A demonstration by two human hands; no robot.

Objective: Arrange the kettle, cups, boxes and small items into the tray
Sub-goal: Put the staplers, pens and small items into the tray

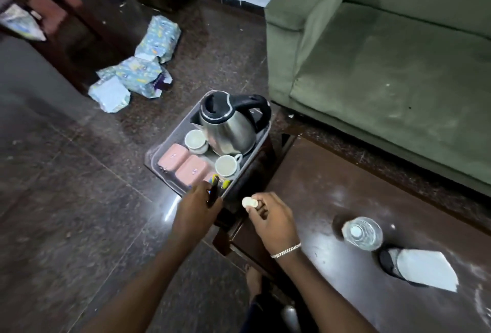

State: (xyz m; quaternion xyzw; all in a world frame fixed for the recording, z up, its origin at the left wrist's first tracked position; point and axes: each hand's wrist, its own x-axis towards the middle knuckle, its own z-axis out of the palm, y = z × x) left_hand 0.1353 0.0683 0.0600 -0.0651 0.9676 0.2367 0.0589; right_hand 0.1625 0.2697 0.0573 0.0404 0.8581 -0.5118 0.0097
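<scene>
Just beyond our left hand (198, 205), the tray (170, 136) sits on the corner of a dark stand, its long axis running away from us and to the right. It already holds the kettle (228, 123) at the far end, two white cups (196, 139) (226, 165) nearer us, and pink boxes (173, 157) along the side farthest from our right hand.

Our left hand is at the tray's near rim, fingers closed on a bundle of thin dark and yellow sachets (215, 185) whose tips poke up over the edge. We judge these are about to go into the near corner, just ahead of the knuckles.

Our right hand (268, 216) hangs a little nearer us and to the right, outside the tray, its fingers pinched on small round white items (249, 202). The tray lies ahead and to the left of that hand, so the left is the closer one; the right would need a short reach forward and leftward, toward the free spot by the nearer cup.

Farther right, on the low dark table (345, 186), stand a clear bottle (362, 233) and a white paper (425, 269). A green sofa (385, 61) lies beyond.
</scene>
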